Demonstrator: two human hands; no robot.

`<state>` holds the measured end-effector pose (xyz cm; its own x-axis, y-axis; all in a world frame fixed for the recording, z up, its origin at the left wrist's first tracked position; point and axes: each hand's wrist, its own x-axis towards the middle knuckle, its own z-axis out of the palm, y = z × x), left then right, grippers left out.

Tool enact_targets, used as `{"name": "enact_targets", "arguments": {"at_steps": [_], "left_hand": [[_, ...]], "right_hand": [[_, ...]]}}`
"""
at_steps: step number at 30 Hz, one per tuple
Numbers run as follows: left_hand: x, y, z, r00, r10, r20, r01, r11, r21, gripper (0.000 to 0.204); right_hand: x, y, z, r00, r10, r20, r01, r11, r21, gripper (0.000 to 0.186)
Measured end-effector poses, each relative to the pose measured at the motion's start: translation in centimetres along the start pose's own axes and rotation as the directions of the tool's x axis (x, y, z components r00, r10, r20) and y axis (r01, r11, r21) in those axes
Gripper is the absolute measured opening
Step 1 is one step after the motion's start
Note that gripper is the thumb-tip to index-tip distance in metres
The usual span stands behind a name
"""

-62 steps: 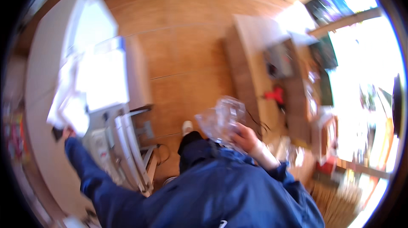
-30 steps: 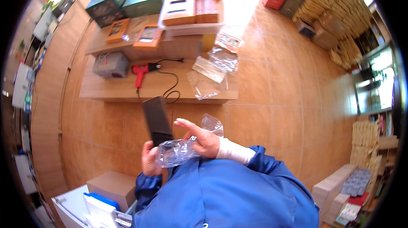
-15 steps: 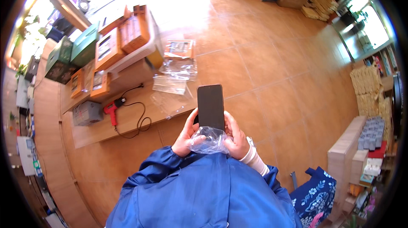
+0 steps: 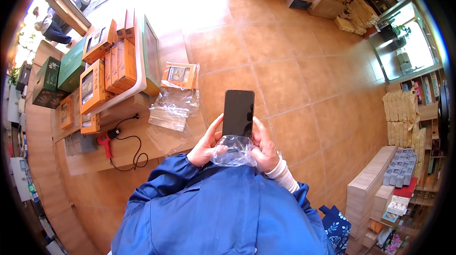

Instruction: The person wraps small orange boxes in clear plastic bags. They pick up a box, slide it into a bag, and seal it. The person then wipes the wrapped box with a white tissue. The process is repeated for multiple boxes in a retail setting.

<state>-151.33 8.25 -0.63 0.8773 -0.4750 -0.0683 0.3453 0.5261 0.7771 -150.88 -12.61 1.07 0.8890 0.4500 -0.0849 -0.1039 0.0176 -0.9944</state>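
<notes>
A dark smartphone [image 4: 238, 112] stands upright in front of my chest, its black screen towards me. My left hand [image 4: 207, 142] grips its left side, and my right hand [image 4: 264, 146] holds the right side. Across the phone's lower end lies a crumpled clear plastic bag [image 4: 232, 152], with both thumbs over it or in it; which one I cannot tell. The fingers behind the phone are partly hidden.
To the left, a wooden table bears a red heat gun [image 4: 107, 142] with a black cord, clear plastic sleeves [image 4: 168, 112] and a white bin [image 4: 140, 72] of orange boxes. Green boxes [image 4: 73, 72] stand beyond. At right is a wooden cabinet [image 4: 368, 174]; paper bundles [image 4: 401, 117] lie behind it.
The view has shifted, so the table and its boxes appear farther left. A person has come into sight outside at the far left. Both hands keep hold of the phone and bag.
</notes>
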Motion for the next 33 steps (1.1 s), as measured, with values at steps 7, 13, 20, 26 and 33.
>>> {"name": "enact_targets", "arguments": {"at_steps": [7, 13, 20, 26, 33], "left_hand": [[8.6, -0.1, -1.6, 0.998, 0.052, -0.042, -0.053, 0.998, -0.023, 0.084], [16.9, -0.4, -3.3, 0.969, 0.151, -0.196, -0.14, 0.988, 0.069, 0.081], [24.5, -2.0, -7.2, 0.824, 0.054, -0.564, -0.174, 0.972, -0.16, 0.072], [28.1, -1.6, -15.5, 0.58, 0.003, -0.815, -0.377, 0.888, -0.264, 0.049], [34.5, -0.9, -33.3, 0.266, -0.053, -0.963, -0.534, 0.824, -0.193, 0.045]], "right_hand": [[5.9, -1.1, -7.3, 0.999, 0.025, -0.025, -0.026, 0.999, -0.045, 0.07], [11.5, 0.2, -18.5, 0.996, -0.092, 0.012, 0.092, 0.961, -0.261, 0.052], [19.3, -1.7, -28.3, 0.99, 0.142, 0.009, -0.139, 0.978, -0.156, 0.028], [28.6, -0.4, -29.9, 0.978, 0.083, 0.19, -0.042, 0.977, -0.21, 0.021], [41.2, -0.3, -28.0, 0.953, 0.134, 0.272, -0.051, 0.955, -0.292, 0.019]]}}
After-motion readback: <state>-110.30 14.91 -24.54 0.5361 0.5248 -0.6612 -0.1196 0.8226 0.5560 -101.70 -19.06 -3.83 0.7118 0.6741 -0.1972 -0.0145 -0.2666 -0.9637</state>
